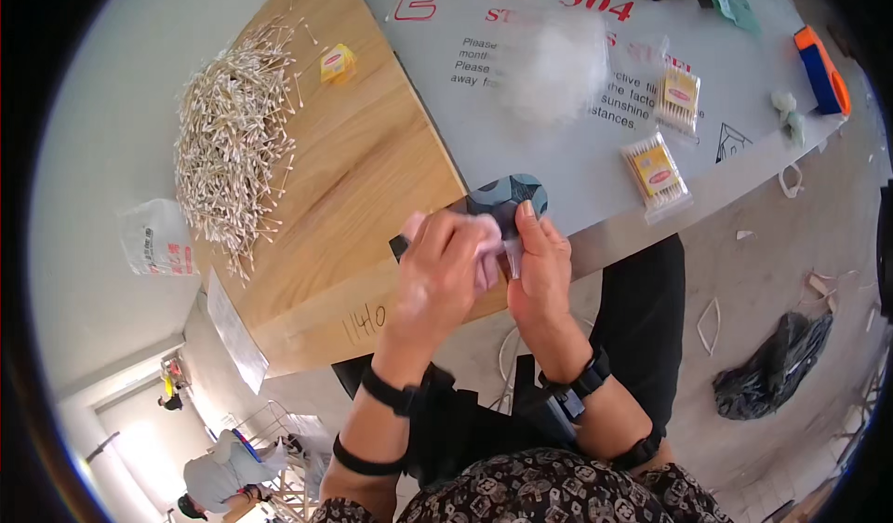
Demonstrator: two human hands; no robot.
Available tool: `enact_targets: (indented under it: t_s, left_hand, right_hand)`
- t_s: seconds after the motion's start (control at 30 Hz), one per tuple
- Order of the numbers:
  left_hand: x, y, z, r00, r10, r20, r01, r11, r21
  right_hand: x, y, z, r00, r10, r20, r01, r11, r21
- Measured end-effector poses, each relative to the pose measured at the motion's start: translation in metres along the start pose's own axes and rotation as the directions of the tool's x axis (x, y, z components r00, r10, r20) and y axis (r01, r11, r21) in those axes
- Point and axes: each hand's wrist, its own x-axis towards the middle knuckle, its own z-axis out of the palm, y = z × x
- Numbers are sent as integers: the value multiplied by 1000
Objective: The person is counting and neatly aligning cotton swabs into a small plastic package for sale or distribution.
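Observation:
My left hand [435, 276] has its fingers bent and pinched together around something pale pink and blurred, whose kind I cannot make out. Close beside it, my right hand [541, 267] is closed with the thumb pointing up. A strip of clear plastic [513, 258] hangs at the fingers of my right hand. Just beyond both hands, at the table edge, is a flat dark piece with a rounded, blue-grey patterned end [512, 191]; the hands partly cover it. To the right lie two clear bags of cotton swabs with yellow labels, a nearer pack [656, 177] and a farther pack [679, 95].
A large heap of loose cotton swabs [233, 132] covers the wooden board's left side, near small yellow cards [337, 63]. A pile of clear plastic [553, 72] lies on the grey sheet [419, 48]. An orange-and-blue tape dispenser [822, 72] stands far right. Another person [223, 472] is lower left.

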Motion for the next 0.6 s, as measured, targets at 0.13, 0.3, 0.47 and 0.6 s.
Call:
enact_targets:
  t_s: [0.13,0.3,0.47,0.6]
  left_hand:
    - [28,9,1,998,51,-36,-49,998,47]
    - [55,-3,13,997,72,31,-75,989,126]
    - [26,13,7,995,94,13,-95,993,73]
    - [56,3,6,990,86,110,-102,983,155]
  right_hand:
    - [4,-5,2,999,-38,-35,38,999,8]
    - [-4,-10,18,965,121,-231,-116,993,36]
    - [4,0,-6,997,-29,-75,28,999,-20]
    - [-1,-3,4,996,54,-69,-56,998,-32]
